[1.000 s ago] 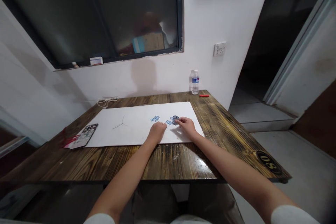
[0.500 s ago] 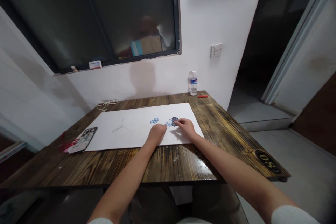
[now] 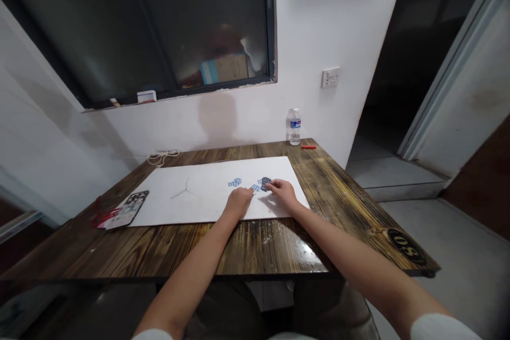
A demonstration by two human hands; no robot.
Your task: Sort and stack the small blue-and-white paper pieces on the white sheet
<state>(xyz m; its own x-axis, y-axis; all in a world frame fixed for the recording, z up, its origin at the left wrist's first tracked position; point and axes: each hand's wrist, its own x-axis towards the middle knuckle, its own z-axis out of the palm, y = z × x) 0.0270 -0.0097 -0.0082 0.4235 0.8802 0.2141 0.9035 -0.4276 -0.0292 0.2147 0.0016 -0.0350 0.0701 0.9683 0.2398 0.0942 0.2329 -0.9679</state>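
A white board (image 3: pixel 215 207) lies on the dark wooden table. Near its right end my right hand (image 3: pixel 281 191) pinches a small dark striped piece (image 3: pixel 265 184) between thumb and fingers. My left hand (image 3: pixel 239 202) is closed and rests on the board's front part; whatever its fingertips hold is too small to make out. Small blue-and-white striped pieces (image 3: pixel 255 188) lie between the two hands. Another cluster of blue striped pieces (image 3: pixel 235 183) sits just beyond my left hand. Thin dark strands (image 3: pixel 185 189) spread from one point on the board's left half.
A patterned phone-like item (image 3: pixel 134 208) and red strings (image 3: pixel 107 218) lie at the board's left end. Along the back stand a water bottle (image 3: pixel 295 128), with a red pen (image 3: pixel 308 147) beside it, and a coiled white cable (image 3: pixel 162 156). A round plate (image 3: pixel 406 246) marks the right corner.
The view has shifted very slightly. Both hands hold nearly the same places, and the dark striped piece stays in my right hand.
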